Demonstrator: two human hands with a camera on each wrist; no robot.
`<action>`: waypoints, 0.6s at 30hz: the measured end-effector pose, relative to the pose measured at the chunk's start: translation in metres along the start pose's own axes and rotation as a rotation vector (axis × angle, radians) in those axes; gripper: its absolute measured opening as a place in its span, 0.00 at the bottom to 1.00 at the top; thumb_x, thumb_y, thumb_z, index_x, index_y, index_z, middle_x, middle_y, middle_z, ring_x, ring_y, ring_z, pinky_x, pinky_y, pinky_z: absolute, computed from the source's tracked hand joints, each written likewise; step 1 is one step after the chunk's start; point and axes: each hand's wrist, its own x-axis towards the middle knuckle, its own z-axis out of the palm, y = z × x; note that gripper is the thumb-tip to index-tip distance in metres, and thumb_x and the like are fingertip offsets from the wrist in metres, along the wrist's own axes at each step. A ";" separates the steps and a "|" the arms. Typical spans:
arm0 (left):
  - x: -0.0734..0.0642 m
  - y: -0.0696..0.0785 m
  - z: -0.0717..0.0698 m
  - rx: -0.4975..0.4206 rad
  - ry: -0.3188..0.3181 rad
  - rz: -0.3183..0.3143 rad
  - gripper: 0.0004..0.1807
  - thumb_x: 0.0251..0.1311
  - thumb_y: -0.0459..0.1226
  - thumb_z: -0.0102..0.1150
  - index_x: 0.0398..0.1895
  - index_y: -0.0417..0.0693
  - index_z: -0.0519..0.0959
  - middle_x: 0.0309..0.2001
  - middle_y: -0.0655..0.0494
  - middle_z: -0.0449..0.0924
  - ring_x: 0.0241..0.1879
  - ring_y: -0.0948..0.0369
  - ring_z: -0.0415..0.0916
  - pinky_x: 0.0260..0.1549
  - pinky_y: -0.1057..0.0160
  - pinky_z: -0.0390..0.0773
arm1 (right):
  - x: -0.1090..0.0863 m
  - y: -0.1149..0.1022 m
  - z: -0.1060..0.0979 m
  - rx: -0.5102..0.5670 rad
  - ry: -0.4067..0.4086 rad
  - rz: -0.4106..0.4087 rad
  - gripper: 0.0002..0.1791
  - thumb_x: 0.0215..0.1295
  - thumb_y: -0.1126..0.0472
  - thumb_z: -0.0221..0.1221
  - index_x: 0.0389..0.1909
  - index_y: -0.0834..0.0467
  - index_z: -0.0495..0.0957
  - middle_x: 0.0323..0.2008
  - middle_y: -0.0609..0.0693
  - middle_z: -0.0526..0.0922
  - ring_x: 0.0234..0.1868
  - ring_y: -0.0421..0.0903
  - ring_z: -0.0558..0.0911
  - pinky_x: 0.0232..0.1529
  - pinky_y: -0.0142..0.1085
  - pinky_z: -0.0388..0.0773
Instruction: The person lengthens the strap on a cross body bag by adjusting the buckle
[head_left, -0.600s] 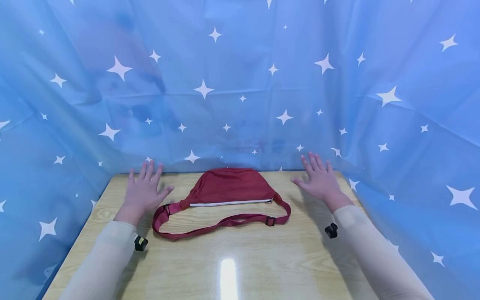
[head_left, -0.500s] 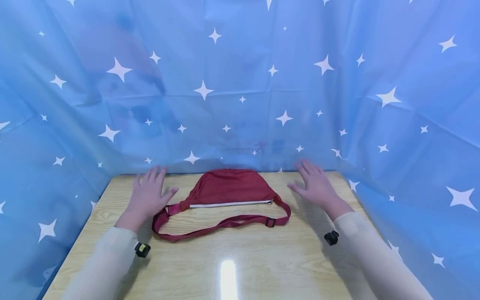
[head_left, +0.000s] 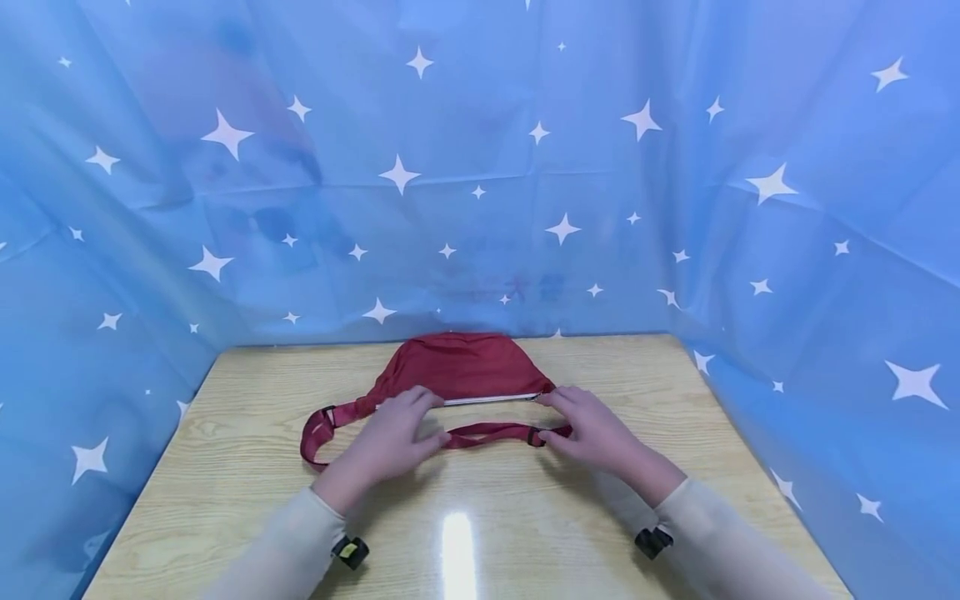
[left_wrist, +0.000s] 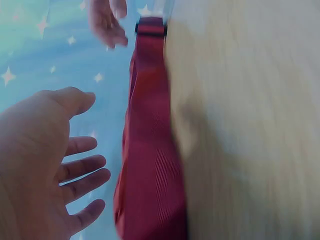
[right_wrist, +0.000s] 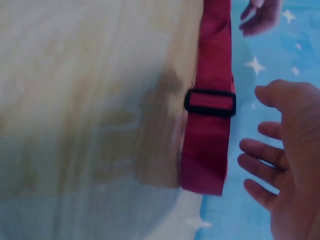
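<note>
Below the frame's centre, the left grip and right grip are hovering — both loosely spread — over the strap of a red bag.

red bag | far edge of table | white zipper nearside | strap looped in front

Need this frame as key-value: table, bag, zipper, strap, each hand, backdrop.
table: light wood grain
bag: red, resting at table's far edge
zipper: pale line along bag's near side
strap: red, looped on bag's near side, black slider toward right
left hand: fingers loose, holding nothing
right hand: near slider, holding nothing
backdrop: blue, star-printed
</note>
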 end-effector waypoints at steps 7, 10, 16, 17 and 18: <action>0.019 0.024 0.034 -0.028 -0.072 0.061 0.29 0.72 0.51 0.73 0.69 0.48 0.79 0.62 0.54 0.80 0.60 0.54 0.81 0.63 0.49 0.80 | -0.007 -0.007 0.010 -0.001 -0.045 -0.005 0.27 0.65 0.61 0.79 0.63 0.58 0.85 0.55 0.52 0.87 0.55 0.54 0.85 0.59 0.56 0.82; 0.026 0.034 0.042 -0.028 -0.087 0.071 0.30 0.71 0.51 0.74 0.69 0.50 0.79 0.63 0.55 0.80 0.61 0.55 0.81 0.64 0.50 0.80 | -0.010 -0.007 0.014 -0.023 -0.023 -0.038 0.26 0.62 0.63 0.80 0.61 0.57 0.85 0.53 0.50 0.88 0.53 0.53 0.86 0.56 0.56 0.83; 0.039 0.044 0.056 0.000 -0.101 0.093 0.30 0.71 0.52 0.74 0.70 0.53 0.78 0.64 0.58 0.80 0.62 0.57 0.81 0.63 0.52 0.80 | -0.013 -0.007 0.018 -0.050 0.023 -0.074 0.26 0.60 0.64 0.81 0.60 0.56 0.86 0.51 0.49 0.88 0.52 0.50 0.85 0.53 0.53 0.82; 0.040 0.046 0.058 0.002 -0.103 0.093 0.29 0.72 0.52 0.74 0.70 0.53 0.78 0.64 0.58 0.80 0.62 0.58 0.81 0.63 0.53 0.80 | -0.014 -0.007 0.019 -0.053 0.025 -0.072 0.27 0.60 0.64 0.81 0.60 0.55 0.86 0.52 0.49 0.88 0.52 0.50 0.85 0.53 0.52 0.81; 0.041 0.047 0.059 0.002 -0.105 0.090 0.29 0.72 0.51 0.74 0.70 0.53 0.78 0.64 0.58 0.80 0.62 0.58 0.81 0.63 0.53 0.80 | -0.014 -0.007 0.019 -0.056 0.026 -0.069 0.27 0.60 0.65 0.81 0.60 0.55 0.86 0.52 0.49 0.88 0.52 0.50 0.86 0.52 0.52 0.81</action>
